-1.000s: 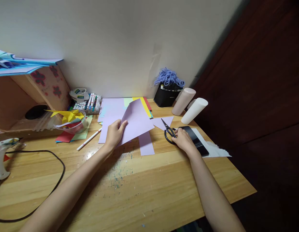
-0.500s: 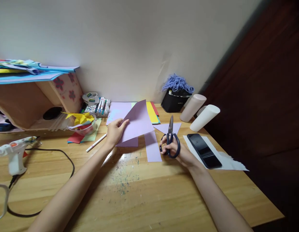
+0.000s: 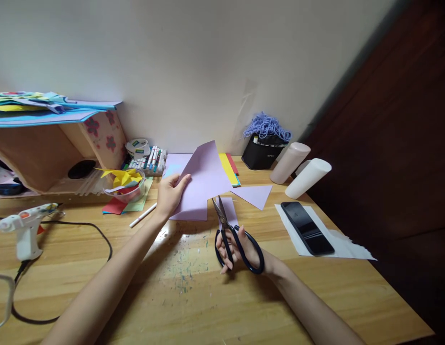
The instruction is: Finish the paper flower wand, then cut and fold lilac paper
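My left hand (image 3: 171,195) pinches the left edge of a lilac paper sheet (image 3: 204,179) and holds it tilted up off the wooden table (image 3: 193,297). My right hand (image 3: 240,251) has its fingers through the black loops of a pair of scissors (image 3: 229,235). The scissor blades are slightly apart and point up toward the lower edge of the sheet. A lilac strip (image 3: 228,211) lies under the blades, and a lilac triangle offcut (image 3: 256,195) lies to the right.
A black phone (image 3: 307,228) rests on white paper at the right. Behind it lie two pale cylinders (image 3: 297,170) and a black holder with blue yarn (image 3: 265,141). Coloured paper stack (image 3: 227,167), markers (image 3: 150,158), a bowl of scraps (image 3: 123,182) and a glue gun (image 3: 26,230) with cord sit left.
My right hand picked the scissors up from beside the phone and carried them left and nearer to me, below the sheet. My left hand raised the sheet slightly.
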Demonstrator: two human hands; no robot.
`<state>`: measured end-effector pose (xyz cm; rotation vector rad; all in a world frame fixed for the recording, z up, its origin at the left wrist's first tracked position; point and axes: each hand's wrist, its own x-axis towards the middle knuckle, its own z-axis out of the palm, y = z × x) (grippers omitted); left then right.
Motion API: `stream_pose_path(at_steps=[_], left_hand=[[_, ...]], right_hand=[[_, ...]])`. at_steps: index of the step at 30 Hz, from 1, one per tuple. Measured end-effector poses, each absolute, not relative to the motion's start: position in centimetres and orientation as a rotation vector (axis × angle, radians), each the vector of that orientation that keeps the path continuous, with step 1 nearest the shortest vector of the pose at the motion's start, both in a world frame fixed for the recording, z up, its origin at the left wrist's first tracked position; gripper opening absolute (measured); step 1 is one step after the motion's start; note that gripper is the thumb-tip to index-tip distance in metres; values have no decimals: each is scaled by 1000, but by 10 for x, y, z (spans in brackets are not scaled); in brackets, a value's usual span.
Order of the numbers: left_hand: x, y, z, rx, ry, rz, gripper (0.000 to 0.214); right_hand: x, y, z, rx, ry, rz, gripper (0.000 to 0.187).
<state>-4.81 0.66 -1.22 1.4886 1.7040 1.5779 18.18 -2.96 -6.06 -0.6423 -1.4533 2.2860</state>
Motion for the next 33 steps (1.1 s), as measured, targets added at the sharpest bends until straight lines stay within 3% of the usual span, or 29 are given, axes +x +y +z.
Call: stream_pose_path(at_steps=[12, 33], left_hand=[[-32, 4, -21, 1666, 1763, 1408, 42], [-35, 7, -26, 1563, 1761, 1414, 44]], right_hand=[[179, -27, -54, -815, -1477, 2193, 72], [168, -27, -61, -1021, -1325, 2138, 66]])
